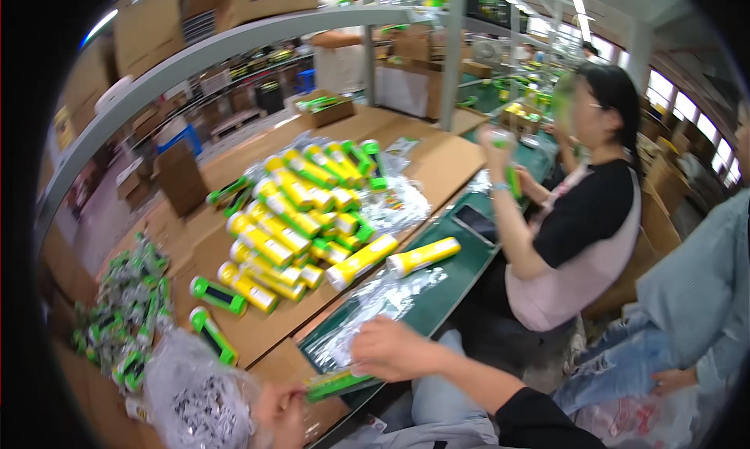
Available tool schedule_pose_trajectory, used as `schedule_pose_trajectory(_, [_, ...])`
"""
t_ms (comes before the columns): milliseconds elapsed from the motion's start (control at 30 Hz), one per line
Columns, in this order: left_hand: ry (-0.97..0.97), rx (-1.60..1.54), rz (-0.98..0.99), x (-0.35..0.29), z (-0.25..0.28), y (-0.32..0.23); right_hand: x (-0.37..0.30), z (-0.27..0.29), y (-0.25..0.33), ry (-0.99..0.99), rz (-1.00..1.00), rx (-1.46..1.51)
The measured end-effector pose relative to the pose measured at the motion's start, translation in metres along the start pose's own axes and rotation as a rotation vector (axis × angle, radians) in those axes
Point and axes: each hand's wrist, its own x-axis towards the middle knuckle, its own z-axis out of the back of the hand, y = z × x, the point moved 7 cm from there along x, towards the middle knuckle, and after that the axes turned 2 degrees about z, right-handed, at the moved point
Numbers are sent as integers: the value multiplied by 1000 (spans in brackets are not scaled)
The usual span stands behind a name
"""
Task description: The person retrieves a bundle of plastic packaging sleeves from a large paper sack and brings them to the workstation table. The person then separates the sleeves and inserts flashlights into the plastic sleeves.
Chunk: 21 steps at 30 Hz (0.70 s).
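Note:
A green flashlight (337, 384) lies between my two hands at the near edge of the table. My left hand (283, 416) is closed on its left end, the fingertips pinching it. Just above its right end my right hand (394, 350) is curled with the fingers pressed together; whatever they hold is too small or blurred to name. Two yellow flashlights with white heads, the closer one (361, 262) and another (424, 257), rest beyond my right hand. To the left, two green flashlights with dark panels, one (218, 295) and one (212, 336), lie on cardboard.
A big pile of yellow flashlights (273, 234) covers the table's middle. At left are a clear bag (199, 394) of small pieces and a heap of wrapped green items (129, 316). A phone (475, 221) lies before a seated co-worker (582, 214); another person (695, 285) is at right.

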Motion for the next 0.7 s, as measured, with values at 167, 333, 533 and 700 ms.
schedule_pose_trajectory(167, [-203, -383, 164, 28, 75, 6, -34, 49, -35, -135, -302, 193])
schedule_pose_trajectory(333, [-587, -406, 53, 102, 194, 56, -60, 17, -47, -112, -515, 358])
schedule_pose_trajectory(533, [-863, -176, 205, 126, 321, 99, -76, -26, -41, -32, -543, 304])
schedule_pose_trajectory(700, [-478, -82, -155, 81, 212, -1, -139, -29, -60, -116, -756, 340])
